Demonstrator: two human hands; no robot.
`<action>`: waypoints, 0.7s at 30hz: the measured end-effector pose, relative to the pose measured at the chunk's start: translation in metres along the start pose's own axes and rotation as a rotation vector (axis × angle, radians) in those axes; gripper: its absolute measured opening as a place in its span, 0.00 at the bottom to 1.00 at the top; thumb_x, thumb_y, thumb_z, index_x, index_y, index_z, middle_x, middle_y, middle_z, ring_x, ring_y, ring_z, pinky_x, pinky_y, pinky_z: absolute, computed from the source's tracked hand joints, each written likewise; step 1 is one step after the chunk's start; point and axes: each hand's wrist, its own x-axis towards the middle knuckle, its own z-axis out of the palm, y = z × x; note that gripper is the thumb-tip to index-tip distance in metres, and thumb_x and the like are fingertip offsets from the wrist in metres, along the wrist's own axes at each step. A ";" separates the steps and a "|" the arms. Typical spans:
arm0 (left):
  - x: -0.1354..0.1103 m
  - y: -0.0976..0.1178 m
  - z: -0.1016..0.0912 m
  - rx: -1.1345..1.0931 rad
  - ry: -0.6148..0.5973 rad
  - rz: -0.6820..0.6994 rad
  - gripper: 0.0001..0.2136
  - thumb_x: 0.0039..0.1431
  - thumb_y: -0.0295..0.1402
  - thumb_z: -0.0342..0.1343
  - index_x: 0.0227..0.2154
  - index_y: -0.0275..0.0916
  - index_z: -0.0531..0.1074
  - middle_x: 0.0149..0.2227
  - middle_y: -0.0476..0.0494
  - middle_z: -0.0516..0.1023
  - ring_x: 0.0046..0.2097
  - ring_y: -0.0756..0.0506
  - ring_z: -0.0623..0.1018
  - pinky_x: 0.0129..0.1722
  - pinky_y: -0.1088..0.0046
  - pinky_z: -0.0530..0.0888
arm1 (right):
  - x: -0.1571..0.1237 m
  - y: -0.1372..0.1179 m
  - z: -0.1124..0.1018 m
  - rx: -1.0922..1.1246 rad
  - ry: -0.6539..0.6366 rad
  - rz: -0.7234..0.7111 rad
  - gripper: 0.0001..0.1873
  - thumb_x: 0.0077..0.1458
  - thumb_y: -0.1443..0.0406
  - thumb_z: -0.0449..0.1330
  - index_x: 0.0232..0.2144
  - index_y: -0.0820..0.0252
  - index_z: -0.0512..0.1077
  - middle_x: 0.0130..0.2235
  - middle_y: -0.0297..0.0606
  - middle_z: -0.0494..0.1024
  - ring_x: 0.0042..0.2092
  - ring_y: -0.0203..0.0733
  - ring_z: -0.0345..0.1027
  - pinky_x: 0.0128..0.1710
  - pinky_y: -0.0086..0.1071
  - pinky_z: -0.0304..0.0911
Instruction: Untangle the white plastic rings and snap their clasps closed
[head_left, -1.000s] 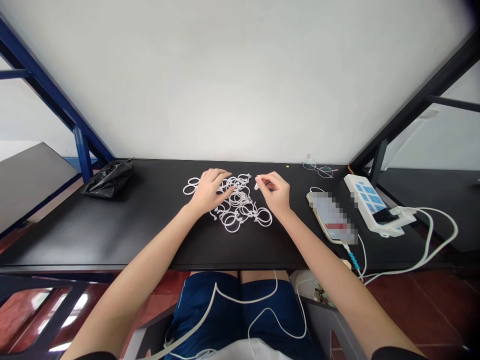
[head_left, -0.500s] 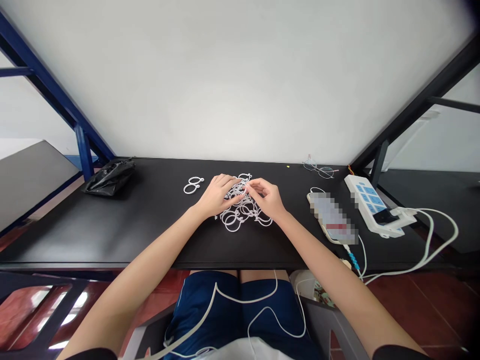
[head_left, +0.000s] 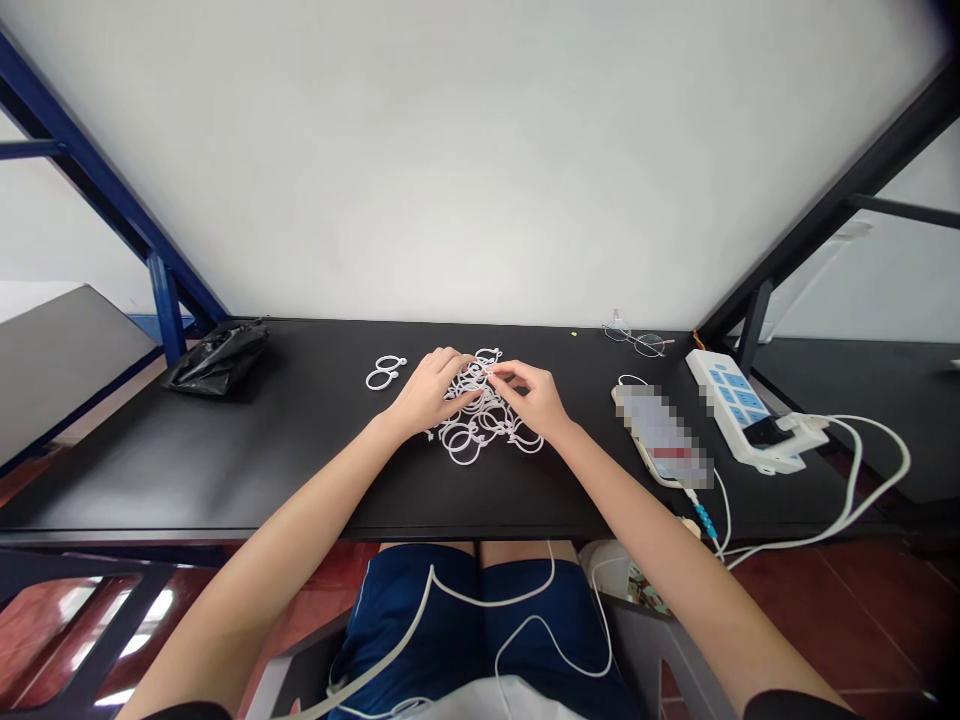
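A tangled pile of white curtain rings, each with a small eyelet, lies on the black table in front of me. My left hand rests at the pile's left side, its fingers stretched over the rings and its thumb apart. At the right of the pile, my right hand pinches a ring between thumb and forefinger; the fingers partly cover it. Two white curtain rings lie apart from the pile, left of my left hand.
A black plastic bag sits at the table's far left. To the right are a phone on a charging cable, eyeglasses near the wall and a white power strip. White cables loop over the table's right edge.
My right fingertips have shifted slightly up and left over the pile. My left hand stays almost in place, its thumb a little back. The whole view has moved slightly.
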 end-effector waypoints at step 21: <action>-0.001 0.005 0.001 -0.039 0.028 0.016 0.16 0.62 0.34 0.52 0.52 0.38 0.62 0.39 0.41 0.73 0.41 0.43 0.72 0.43 0.63 0.71 | -0.001 0.004 0.004 -0.121 0.008 -0.118 0.08 0.58 0.61 0.59 0.37 0.54 0.77 0.35 0.38 0.78 0.36 0.41 0.73 0.30 0.34 0.72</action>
